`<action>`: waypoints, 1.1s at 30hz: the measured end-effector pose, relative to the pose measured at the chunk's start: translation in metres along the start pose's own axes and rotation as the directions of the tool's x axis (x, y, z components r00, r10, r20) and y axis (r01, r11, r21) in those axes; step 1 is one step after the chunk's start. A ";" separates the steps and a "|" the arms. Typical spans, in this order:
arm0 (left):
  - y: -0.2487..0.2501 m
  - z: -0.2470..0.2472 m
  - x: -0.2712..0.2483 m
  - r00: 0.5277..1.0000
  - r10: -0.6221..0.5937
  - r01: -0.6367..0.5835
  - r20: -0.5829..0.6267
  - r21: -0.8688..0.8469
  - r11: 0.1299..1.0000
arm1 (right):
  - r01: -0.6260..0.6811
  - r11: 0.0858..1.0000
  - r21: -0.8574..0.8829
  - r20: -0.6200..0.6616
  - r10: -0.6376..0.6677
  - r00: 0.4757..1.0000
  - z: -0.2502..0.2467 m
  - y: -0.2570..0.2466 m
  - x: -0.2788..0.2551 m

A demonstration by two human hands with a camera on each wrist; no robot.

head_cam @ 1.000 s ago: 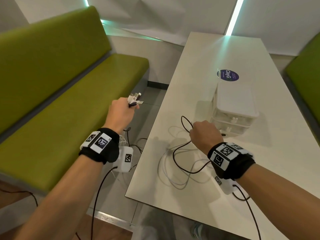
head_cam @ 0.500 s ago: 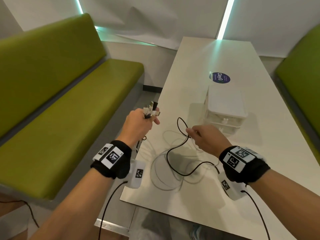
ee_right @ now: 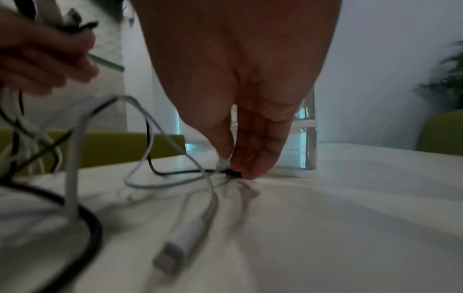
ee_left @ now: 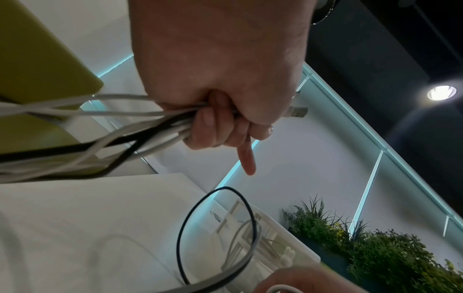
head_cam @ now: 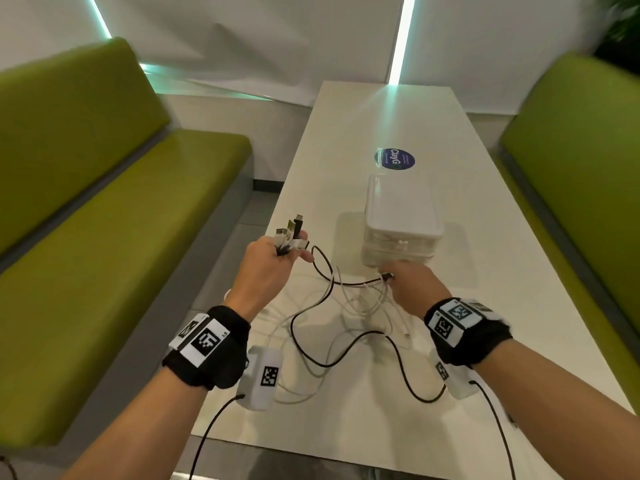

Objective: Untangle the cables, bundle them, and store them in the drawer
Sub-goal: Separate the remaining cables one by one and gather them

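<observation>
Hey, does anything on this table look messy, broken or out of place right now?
Only the cables: black and white ones lie crossed in loose loops on the table before the drawer unit. The left hand grips several ends; the right hand pinches a black one. No damage shows.

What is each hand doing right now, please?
Left hand: grips a bunch of cable ends, raised.
Right hand: pinches a black cable end at the table.
</observation>
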State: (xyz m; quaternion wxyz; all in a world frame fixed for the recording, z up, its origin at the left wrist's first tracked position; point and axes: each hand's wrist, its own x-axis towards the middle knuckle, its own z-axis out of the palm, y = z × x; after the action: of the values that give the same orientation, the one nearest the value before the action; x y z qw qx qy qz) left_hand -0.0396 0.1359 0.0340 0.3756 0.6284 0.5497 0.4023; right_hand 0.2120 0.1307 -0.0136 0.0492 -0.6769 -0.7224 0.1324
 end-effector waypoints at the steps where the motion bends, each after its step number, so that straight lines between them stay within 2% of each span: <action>1: 0.000 0.000 -0.001 1.000 0.007 -0.007 0.008 0.013 1.000 | 0.025 0.999 -0.027 0.032 -0.025 0.999 0.006 0.001 0.001; 3: -0.001 -0.001 -0.001 1.000 0.015 -0.015 0.007 0.019 1.000 | 0.056 0.996 -0.073 0.066 -0.051 0.997 0.016 0.003 0.002; 6: -0.003 -0.003 -0.001 1.000 0.012 -0.012 0.005 0.003 1.000 | 0.054 0.993 -0.101 0.012 -0.053 0.999 0.018 0.003 0.003; 10: -0.004 -0.003 -0.004 1.000 0.004 -0.004 0.015 0.000 1.000 | 0.053 0.984 -0.170 0.003 -0.053 0.999 0.016 0.005 -0.002; 16: -0.001 -0.007 -0.008 1.000 0.014 -0.014 0.010 0.015 1.000 | 0.176 0.953 -0.248 -0.107 -0.208 0.972 0.003 0.007 -0.011; 18: 0.000 -0.008 -0.009 1.000 0.011 -0.011 0.008 0.011 1.000 | 0.193 0.963 -0.187 -0.087 -0.211 0.973 -0.012 0.001 -0.015; 20: 0.002 -0.009 -0.010 1.000 0.009 -0.009 0.010 -0.001 1.000 | 0.148 0.985 -0.090 -0.070 -0.154 0.985 -0.030 -0.007 -0.019; 24: 0.004 -0.011 -0.010 1.000 0.013 -0.013 -0.011 -0.030 0.999 | 0.167 0.986 -0.001 -0.215 -0.163 0.963 -0.067 -0.021 -0.024; 30: 0.019 -0.007 -0.014 0.983 0.179 -0.181 -0.045 -0.042 0.983 | 0.231 0.952 0.199 -0.327 -0.158 0.932 -0.108 -0.063 -0.029; 33: 0.024 -0.002 -0.018 0.965 0.261 -0.259 0.006 -0.095 0.961 | 0.256 0.916 0.309 -0.260 -0.178 0.949 -0.106 -0.088 -0.032</action>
State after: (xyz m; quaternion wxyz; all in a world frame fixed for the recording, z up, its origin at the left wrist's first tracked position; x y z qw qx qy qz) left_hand -0.0336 0.1157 0.0548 0.3534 0.6806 0.4396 0.4677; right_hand 0.1566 0.1079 0.1147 0.2615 -0.5841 -0.7493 0.1704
